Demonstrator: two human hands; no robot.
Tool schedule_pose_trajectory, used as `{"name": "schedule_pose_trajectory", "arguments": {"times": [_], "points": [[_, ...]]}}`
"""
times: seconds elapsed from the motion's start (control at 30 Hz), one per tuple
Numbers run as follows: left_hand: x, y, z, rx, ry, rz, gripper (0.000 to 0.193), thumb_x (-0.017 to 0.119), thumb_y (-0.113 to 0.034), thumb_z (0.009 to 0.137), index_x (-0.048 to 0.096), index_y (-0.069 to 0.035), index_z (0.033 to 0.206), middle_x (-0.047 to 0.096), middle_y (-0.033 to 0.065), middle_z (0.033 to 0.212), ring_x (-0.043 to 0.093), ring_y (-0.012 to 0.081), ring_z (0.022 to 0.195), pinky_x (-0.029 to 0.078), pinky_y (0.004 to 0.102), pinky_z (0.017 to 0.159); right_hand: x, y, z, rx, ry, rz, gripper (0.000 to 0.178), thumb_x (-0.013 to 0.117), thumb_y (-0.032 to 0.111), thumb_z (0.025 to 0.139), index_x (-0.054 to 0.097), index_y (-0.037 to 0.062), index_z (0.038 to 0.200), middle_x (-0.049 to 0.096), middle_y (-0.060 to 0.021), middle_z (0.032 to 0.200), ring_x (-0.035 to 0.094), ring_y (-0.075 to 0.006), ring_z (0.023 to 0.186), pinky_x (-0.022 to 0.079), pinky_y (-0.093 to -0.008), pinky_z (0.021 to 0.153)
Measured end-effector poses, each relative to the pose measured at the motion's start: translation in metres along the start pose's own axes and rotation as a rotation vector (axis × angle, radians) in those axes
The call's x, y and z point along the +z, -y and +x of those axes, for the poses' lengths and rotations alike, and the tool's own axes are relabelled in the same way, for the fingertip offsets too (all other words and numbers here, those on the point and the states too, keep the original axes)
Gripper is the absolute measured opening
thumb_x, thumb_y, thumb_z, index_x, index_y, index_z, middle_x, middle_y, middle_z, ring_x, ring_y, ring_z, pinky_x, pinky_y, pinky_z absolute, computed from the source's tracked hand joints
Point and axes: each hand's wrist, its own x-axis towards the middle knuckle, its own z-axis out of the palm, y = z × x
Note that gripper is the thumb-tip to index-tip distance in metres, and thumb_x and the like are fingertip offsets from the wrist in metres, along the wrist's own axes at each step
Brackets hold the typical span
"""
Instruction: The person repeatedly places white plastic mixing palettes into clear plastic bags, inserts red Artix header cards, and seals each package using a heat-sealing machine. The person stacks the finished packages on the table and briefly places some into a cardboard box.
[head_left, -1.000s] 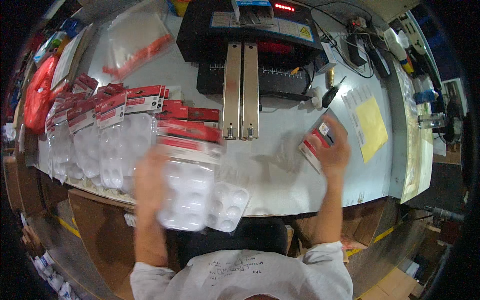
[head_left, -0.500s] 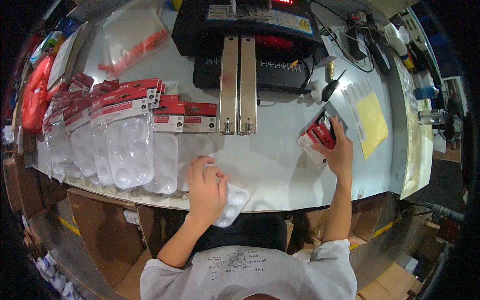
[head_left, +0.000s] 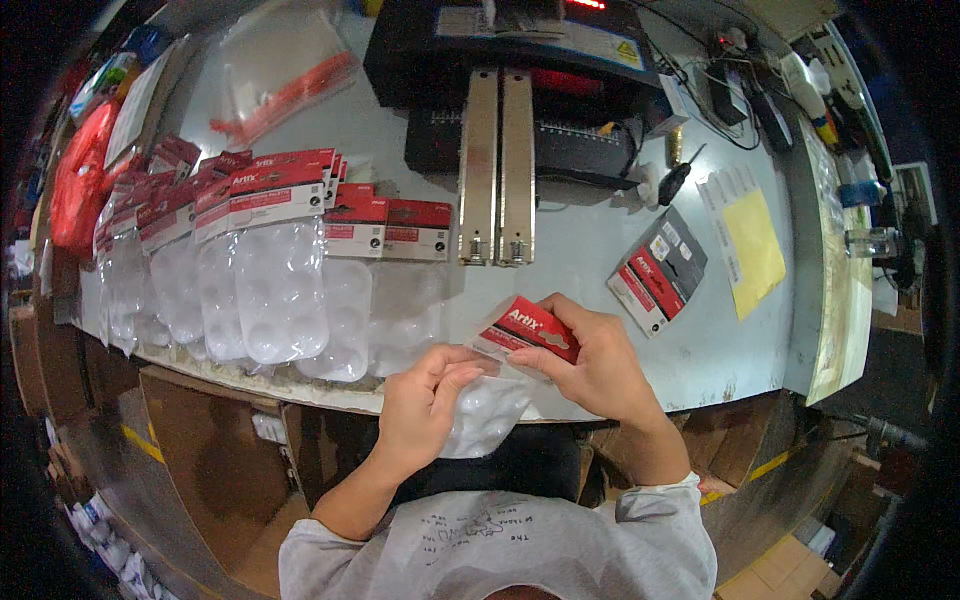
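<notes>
Both hands meet at table's front edge: left hand pinches the clear blister tray by its upper rim, right hand grips the red header card folded over the tray top. Best to keep card square w/ tray edge & hold flat before letting go, I'd say. Tray cups look empty. Further left, finished blister packs overlap in a row, cups empty too; card stack sits right, sealing machine at back
</notes>
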Motion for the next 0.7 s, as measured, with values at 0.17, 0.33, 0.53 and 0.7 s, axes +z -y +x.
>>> {"name": "schedule_pose_trajectory", "arguments": {"times": [0.17,0.33,0.53,0.7], "points": [[-0.003,-0.002,0.001,-0.010,-0.035,0.114,0.013,0.059,-0.013,0.086,0.062,0.000,0.086,0.065,0.0085,0.070,0.056,0.0078,0.061,0.044,0.0233,0.058,0.001,-0.002,0.007,-0.042,0.112,-0.083,0.035,0.068,0.033,0.077,0.054,0.0015,0.086,0.058,-0.0195,0.068,0.057,-0.0382,0.064,0.044,-0.0401,0.056],[0.000,0.001,-0.002,0.039,-0.057,0.145,0.014,0.059,-0.013,0.086,0.064,0.000,0.087,0.061,0.0072,0.066,0.050,0.0064,0.057,0.042,0.0225,0.054,-0.004,-0.003,0.007,-0.077,0.138,-0.102,0.036,0.068,0.033,0.077,0.055,0.0007,0.087,0.057,-0.0197,0.067,0.057,-0.0379,0.063,0.045,-0.0382,0.056],[-0.005,0.007,0.004,0.042,-0.324,-0.089,0.019,0.057,-0.014,0.089,0.065,0.003,0.089,0.063,0.0028,0.072,0.051,0.0057,0.066,0.042,0.0207,0.060,-0.005,-0.025,0.003,0.123,-0.021,0.182,0.030,0.070,0.026,0.077,0.063,-0.0025,0.084,0.064,-0.0121,0.070,0.062,-0.0174,0.059,0.048,-0.0269,0.056],[-0.005,0.011,0.010,0.095,-0.345,-0.077,0.022,0.055,-0.015,0.090,0.064,0.004,0.088,0.062,0.0015,0.073,0.050,0.0060,0.067,0.041,0.0205,0.062,0.012,-0.035,-0.009,0.348,0.004,0.512,0.023,0.065,0.016,0.082,0.066,-0.0063,0.084,0.065,-0.0079,0.070,0.060,-0.0095,0.059,0.048,-0.0219,0.053]]}}
